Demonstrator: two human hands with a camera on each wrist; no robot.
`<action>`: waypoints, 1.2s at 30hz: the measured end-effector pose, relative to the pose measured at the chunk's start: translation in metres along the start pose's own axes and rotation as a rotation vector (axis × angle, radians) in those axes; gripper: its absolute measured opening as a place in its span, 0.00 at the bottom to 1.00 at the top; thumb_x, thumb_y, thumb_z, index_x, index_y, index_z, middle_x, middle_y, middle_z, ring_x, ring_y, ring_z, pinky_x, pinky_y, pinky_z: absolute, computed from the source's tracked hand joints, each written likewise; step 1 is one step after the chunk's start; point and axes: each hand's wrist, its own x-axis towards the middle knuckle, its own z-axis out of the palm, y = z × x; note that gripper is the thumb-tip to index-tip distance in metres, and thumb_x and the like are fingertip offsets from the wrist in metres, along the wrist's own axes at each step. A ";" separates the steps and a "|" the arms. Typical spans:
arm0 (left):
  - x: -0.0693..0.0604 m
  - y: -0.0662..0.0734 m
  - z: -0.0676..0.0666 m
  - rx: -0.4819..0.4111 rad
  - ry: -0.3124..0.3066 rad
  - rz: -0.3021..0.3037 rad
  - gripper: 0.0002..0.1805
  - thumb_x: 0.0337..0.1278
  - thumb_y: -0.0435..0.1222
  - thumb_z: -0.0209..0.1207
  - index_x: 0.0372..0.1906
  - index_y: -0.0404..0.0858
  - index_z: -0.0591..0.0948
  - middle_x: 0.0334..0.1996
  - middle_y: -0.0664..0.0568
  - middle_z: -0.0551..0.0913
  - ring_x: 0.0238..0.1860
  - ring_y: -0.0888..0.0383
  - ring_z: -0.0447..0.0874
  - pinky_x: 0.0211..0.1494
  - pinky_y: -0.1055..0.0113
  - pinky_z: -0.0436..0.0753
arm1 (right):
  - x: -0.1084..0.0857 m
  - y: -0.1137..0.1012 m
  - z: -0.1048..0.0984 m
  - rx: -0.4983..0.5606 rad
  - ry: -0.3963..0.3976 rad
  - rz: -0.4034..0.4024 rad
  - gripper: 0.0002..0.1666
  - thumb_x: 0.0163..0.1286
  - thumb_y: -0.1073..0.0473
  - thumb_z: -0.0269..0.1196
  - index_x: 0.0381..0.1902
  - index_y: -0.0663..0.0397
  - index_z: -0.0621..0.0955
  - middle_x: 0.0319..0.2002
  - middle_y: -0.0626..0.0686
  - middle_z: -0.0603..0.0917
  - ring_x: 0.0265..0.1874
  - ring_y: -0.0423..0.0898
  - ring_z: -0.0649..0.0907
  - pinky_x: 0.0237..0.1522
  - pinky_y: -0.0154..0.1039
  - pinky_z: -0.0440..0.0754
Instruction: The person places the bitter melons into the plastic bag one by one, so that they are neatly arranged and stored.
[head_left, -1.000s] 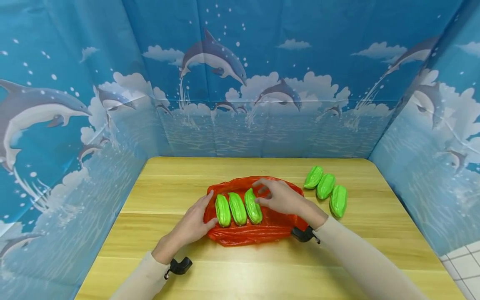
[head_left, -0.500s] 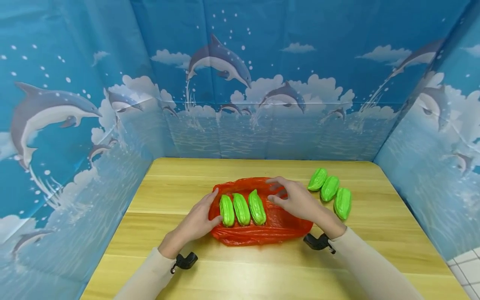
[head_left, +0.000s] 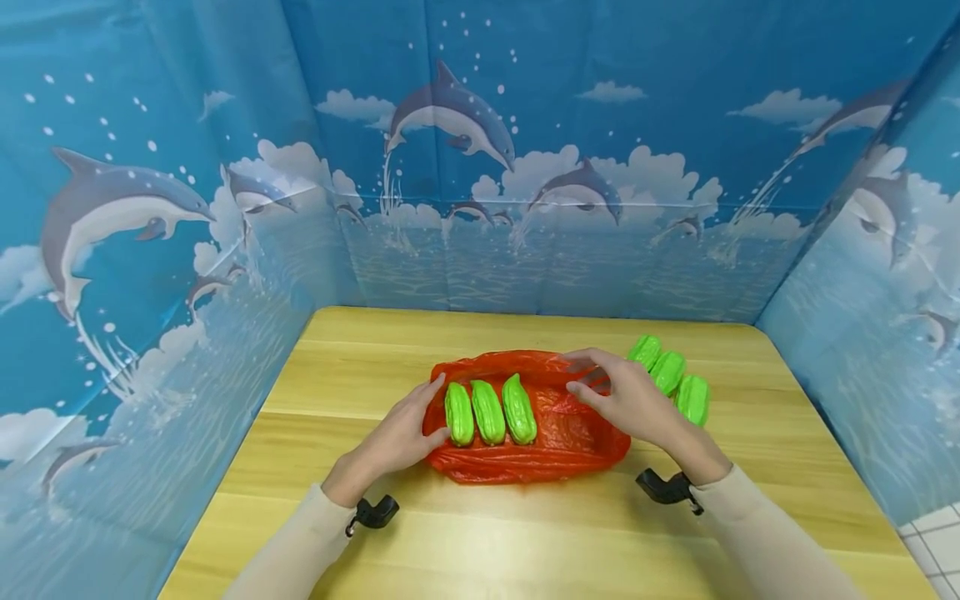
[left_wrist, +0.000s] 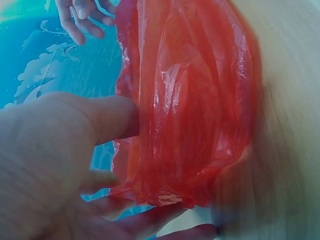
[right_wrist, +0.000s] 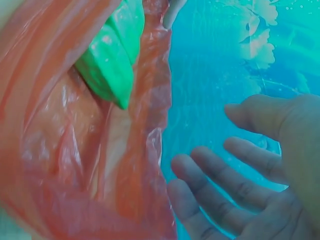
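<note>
Three green ridged vegetable-like pieces (head_left: 489, 412) lie side by side in the left half of a red plastic bag (head_left: 562, 433). The left hand (head_left: 393, 433) rests at the bag's left end, thumb and fingers spread around its edge; in the left wrist view its thumb touches the red film (left_wrist: 190, 115). Above the bag's right end is the right hand (head_left: 637, 400), empty, its fingers apart and slightly bent. The right wrist view shows that hand (right_wrist: 245, 185) beside the bag's edge, with green pieces (right_wrist: 107, 65) inside the bag.
Several more green pieces (head_left: 693, 400) lie on the wooden table (head_left: 525, 542) to the right of the bag, partly behind the right hand. A blue dolphin-print curtain (head_left: 570, 267) stands around the table's back and sides.
The right hand has moved rightward, away from the third green piece, to the bag's right end. The left hand stays at the left end. The head view has shifted slightly.
</note>
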 end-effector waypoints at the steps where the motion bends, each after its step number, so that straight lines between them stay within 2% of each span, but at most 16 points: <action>1: 0.000 0.000 0.000 0.002 -0.001 0.000 0.52 0.80 0.40 0.73 0.97 0.42 0.58 0.94 0.36 0.63 0.92 0.32 0.66 0.92 0.31 0.71 | -0.001 0.002 -0.002 -0.002 0.003 0.000 0.28 0.86 0.58 0.73 0.79 0.55 0.83 0.63 0.59 0.94 0.57 0.55 0.95 0.58 0.54 0.97; 6: -0.001 -0.001 0.001 0.015 -0.003 0.004 0.52 0.80 0.40 0.73 0.97 0.41 0.58 0.93 0.35 0.64 0.92 0.32 0.67 0.92 0.32 0.71 | -0.007 0.010 -0.009 -0.008 0.022 0.007 0.27 0.86 0.59 0.73 0.77 0.56 0.84 0.63 0.60 0.94 0.56 0.55 0.95 0.58 0.52 0.97; 15: -0.001 -0.001 0.003 0.023 -0.002 0.005 0.51 0.80 0.40 0.72 0.97 0.40 0.58 0.93 0.35 0.64 0.91 0.32 0.68 0.92 0.33 0.72 | -0.018 0.022 -0.019 -0.019 0.053 -0.012 0.25 0.87 0.59 0.72 0.75 0.59 0.85 0.64 0.62 0.93 0.57 0.58 0.94 0.61 0.62 0.95; 18: -0.002 -0.001 0.004 0.023 -0.004 0.005 0.51 0.80 0.40 0.72 0.97 0.39 0.58 0.93 0.35 0.64 0.91 0.32 0.69 0.92 0.34 0.73 | -0.022 0.027 -0.023 -0.027 0.063 -0.012 0.25 0.88 0.58 0.70 0.76 0.58 0.84 0.66 0.61 0.92 0.59 0.59 0.93 0.62 0.59 0.95; 23: -0.003 0.000 0.004 0.022 -0.002 0.007 0.51 0.80 0.40 0.73 0.97 0.39 0.58 0.93 0.35 0.64 0.91 0.32 0.68 0.92 0.34 0.73 | -0.026 0.036 -0.030 -0.053 0.100 -0.027 0.25 0.88 0.60 0.69 0.78 0.55 0.83 0.69 0.59 0.89 0.60 0.57 0.91 0.63 0.47 0.94; 26: -0.003 0.000 0.004 0.019 0.002 0.008 0.51 0.80 0.39 0.73 0.96 0.38 0.59 0.93 0.35 0.64 0.91 0.32 0.69 0.92 0.33 0.73 | -0.027 0.041 -0.036 -0.077 0.115 -0.032 0.25 0.88 0.60 0.69 0.78 0.55 0.84 0.68 0.60 0.88 0.59 0.58 0.91 0.61 0.45 0.94; 31: -0.003 0.000 0.004 0.013 0.002 0.005 0.51 0.80 0.39 0.73 0.96 0.38 0.59 0.93 0.34 0.65 0.91 0.32 0.69 0.92 0.33 0.73 | -0.028 0.049 -0.046 -0.114 0.117 -0.025 0.24 0.87 0.60 0.71 0.76 0.55 0.85 0.65 0.60 0.89 0.58 0.61 0.92 0.58 0.50 0.96; 36: -0.004 -0.001 0.004 0.010 -0.002 -0.003 0.52 0.80 0.40 0.73 0.97 0.39 0.59 0.93 0.35 0.64 0.91 0.32 0.68 0.92 0.33 0.73 | -0.031 0.061 -0.054 -0.150 0.104 -0.020 0.25 0.86 0.59 0.73 0.76 0.53 0.86 0.66 0.63 0.89 0.59 0.64 0.92 0.56 0.57 0.96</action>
